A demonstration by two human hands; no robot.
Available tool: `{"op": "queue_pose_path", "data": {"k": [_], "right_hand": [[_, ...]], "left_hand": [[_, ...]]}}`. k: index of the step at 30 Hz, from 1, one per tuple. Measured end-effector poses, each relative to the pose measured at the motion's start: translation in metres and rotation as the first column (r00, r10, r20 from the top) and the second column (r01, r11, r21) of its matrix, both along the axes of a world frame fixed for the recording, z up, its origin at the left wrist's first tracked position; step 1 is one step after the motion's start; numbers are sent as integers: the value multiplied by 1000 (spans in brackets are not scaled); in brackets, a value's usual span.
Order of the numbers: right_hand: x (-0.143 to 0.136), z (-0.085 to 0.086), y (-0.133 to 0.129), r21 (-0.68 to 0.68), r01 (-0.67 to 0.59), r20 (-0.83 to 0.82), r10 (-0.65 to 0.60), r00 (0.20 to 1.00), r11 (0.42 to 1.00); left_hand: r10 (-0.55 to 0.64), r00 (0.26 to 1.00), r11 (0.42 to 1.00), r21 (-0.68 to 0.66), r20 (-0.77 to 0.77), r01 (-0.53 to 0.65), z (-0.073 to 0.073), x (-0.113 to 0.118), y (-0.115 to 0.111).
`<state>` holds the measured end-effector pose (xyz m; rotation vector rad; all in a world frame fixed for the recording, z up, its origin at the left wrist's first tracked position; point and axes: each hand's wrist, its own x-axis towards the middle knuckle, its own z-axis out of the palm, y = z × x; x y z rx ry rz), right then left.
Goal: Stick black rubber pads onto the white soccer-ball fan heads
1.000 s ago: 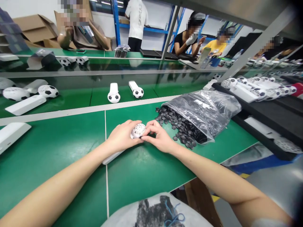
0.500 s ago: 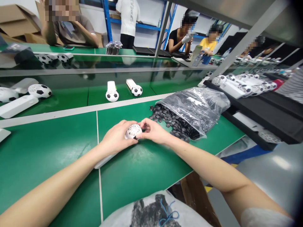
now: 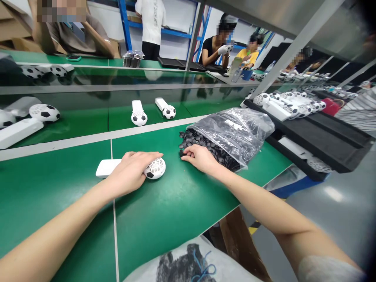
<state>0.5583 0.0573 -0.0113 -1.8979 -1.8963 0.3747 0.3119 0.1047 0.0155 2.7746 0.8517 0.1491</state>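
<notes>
My left hand (image 3: 129,171) is wrapped over a white handheld fan with a football-patterned head (image 3: 155,168), which lies on the green table. Its white handle (image 3: 108,167) sticks out to the left from under the hand. Black patches show on part of the fan's latticed head. At the near edge of a heap of small black pieces (image 3: 202,141), my right hand (image 3: 197,156) pinches one black piece (image 3: 181,153) between thumb and fingers. The heap spills out of a clear plastic bag (image 3: 235,125).
Two football fans (image 3: 139,117) lie on the green belt ahead, with others (image 3: 44,113) at the far left. Black trays (image 3: 331,129) holding more fans stand on the right. A metal post (image 3: 293,51) slants above them. Several co-workers sit or stand across the line.
My right hand has left the fan and moved right to the black pieces, now pinching one. My left hand has shifted left with the fan, whose handle now points left.
</notes>
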Motion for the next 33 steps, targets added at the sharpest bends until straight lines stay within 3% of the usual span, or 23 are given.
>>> {"op": "queue_pose_path", "data": {"k": [4,10,15,20,23,27,33], "right_hand": [[-3,3,7,-39,-22,38,23,999,999],[-10,14,1,-82,-177,-94,169,981,981],[-23,27,-17,43,-345,-77,347,935,938],[-38,34,-29,95,-367,-176,378,909,925],[-45,31,-29,153,-385,-210,411,887,910],[-51,22,-24,108,-376,-359,389,848,920],[-49,11,-7,184,-370,-365,412,835,911]], "left_hand": [[-7,1000,1000,-2,-2,7,1,0,-1],[42,999,998,44,18,-42,2,1,-4],[43,998,998,41,54,-45,-1,0,-4],[32,998,999,-11,54,-32,-1,-2,-3],[70,996,996,-54,51,-67,1,0,-5],[156,985,987,-56,70,-152,1,6,-8],[221,966,975,-16,134,-221,-3,13,-11]]}}
